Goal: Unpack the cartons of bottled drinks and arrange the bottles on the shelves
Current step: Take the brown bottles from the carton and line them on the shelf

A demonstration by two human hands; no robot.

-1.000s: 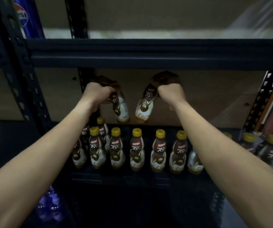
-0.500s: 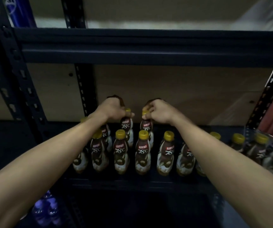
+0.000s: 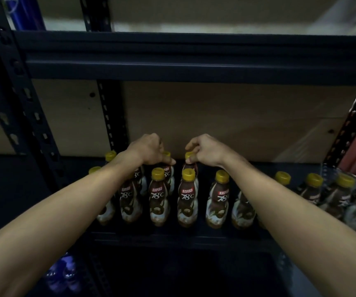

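Brown coffee bottles with yellow caps stand in a front row (image 3: 186, 202) on a dark metal shelf (image 3: 172, 234). Behind that row stand two more bottles. My left hand (image 3: 148, 150) grips the top of the left back bottle (image 3: 168, 171), its fingers curled over the cap. My right hand (image 3: 205, 150) pinches the yellow cap of the right back bottle (image 3: 191, 166). Both back bottles stand upright on the shelf, partly hidden by the front row and my hands.
A dark shelf beam (image 3: 194, 58) crosses just above my hands. Perforated uprights (image 3: 29, 116) stand left and right (image 3: 348, 129). More bottles (image 3: 342, 196) stand at the right. A wooden back panel (image 3: 226, 116) closes the shelf. Purple-capped bottles (image 3: 65, 273) sit below left.
Both hands came down from under the beam, turning the two tilted bottles upright and setting them on the shelf behind the front row. The fingers now sit at the caps.
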